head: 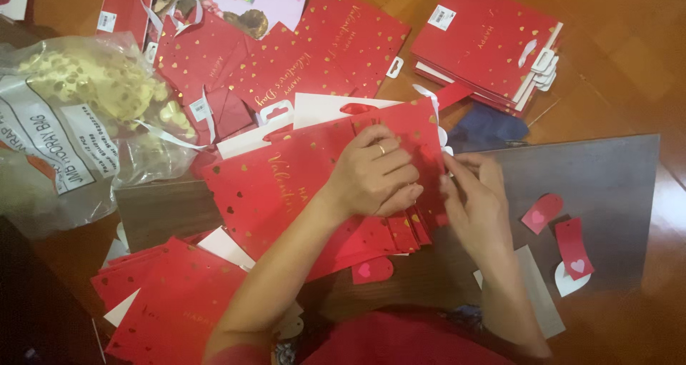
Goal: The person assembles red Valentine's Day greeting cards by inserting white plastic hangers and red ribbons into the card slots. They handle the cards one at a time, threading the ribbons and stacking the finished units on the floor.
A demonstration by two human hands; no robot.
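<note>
Both hands work on one red bag [286, 186] lying on the grey board [607, 186]: the left hand [375, 176] presses curled fingers onto it, the right hand [475, 201] pinches its edge. Right of the bag lie three loose tags [543, 211], and behind it sit two bag stacks [486, 47].

We count three red heart tags [543, 212] right of the grey board [607, 186]; one heart tag [372, 270] at its front edge; one clear plastic bag [64, 129] left of it.

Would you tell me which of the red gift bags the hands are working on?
The bag at the centre, atop the grey board. The left hand presses on it and the right hand pinches its edge; the other bags lie untouched.
</note>
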